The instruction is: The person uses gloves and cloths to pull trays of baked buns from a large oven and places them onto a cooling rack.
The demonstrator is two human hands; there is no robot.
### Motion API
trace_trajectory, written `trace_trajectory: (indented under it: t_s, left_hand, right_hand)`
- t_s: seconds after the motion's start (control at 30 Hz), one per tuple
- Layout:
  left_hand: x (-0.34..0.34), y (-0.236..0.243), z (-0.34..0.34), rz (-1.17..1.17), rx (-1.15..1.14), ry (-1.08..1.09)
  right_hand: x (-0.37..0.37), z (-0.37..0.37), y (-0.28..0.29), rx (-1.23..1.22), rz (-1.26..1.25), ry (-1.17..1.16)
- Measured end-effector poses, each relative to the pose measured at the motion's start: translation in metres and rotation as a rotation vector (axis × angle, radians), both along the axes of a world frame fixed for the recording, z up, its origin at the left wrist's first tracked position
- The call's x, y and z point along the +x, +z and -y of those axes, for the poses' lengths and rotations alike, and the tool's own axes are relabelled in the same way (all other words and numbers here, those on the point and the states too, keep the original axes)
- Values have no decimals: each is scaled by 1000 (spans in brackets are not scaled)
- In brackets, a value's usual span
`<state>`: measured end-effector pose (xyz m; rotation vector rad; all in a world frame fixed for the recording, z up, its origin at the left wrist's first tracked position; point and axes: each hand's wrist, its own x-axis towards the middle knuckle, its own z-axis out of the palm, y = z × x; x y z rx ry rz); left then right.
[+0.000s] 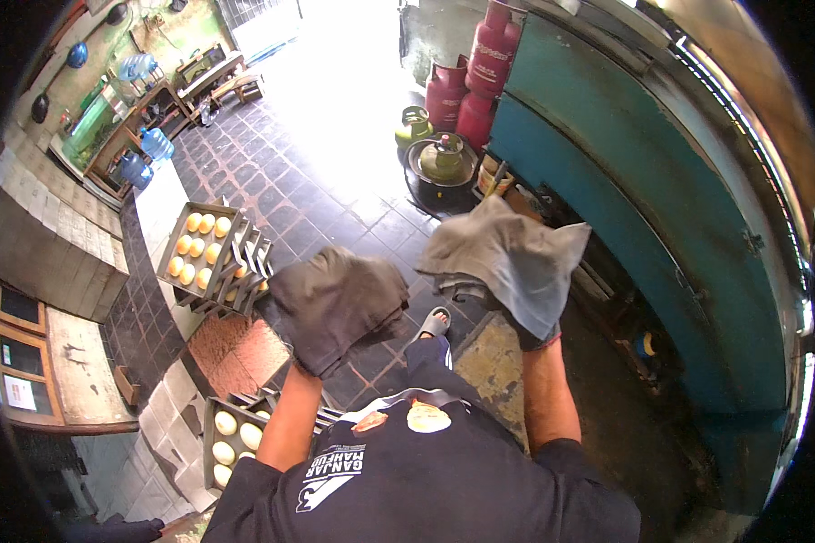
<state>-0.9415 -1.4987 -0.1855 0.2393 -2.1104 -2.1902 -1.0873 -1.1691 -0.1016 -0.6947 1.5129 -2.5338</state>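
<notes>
Person at work on a floor of dark square tiles [285, 172], seen from above. The left hand [306, 362] bears a folded dark cloth [340, 299]; the right hand [534, 338] bears a folded grey cloth [512, 249], apart from the first and draped forward over it. Both cloths are raised in front of the body, above the floor; they conceal the fingers, so whether these are spread or pinching cannot be told. To the left, a stack of trays [215, 208] carries rounded golden buns [196, 247] in rows; nearer the body, another tray [208, 443] holds paler buns [225, 423]. Between them lies a reddish slab [240, 353]. At the far right stand red gas cylinders [492, 54] and smaller green cylinders [442, 160], beside a long teal panelled wall [607, 136]. Strong light enters through a bright opening [344, 72]; blue water jugs [136, 169] stand at the far left.
</notes>
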Motion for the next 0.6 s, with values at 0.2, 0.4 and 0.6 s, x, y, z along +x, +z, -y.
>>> trace_trajectory:
  t_s: [0.2, 0.4, 0.6]
  left_hand:
    - [-68, 18, 35, 3, -40, 171]
    - [-145, 30, 42, -91, -404, 334]
    - [-235, 71, 65, -252, 321, 296]
  right_hand:
    - [-144, 14, -76, -546, 435, 563]
    - [-246, 94, -64, -234, 529, 505]
    - [-278, 157, -26, 97, 314, 111]
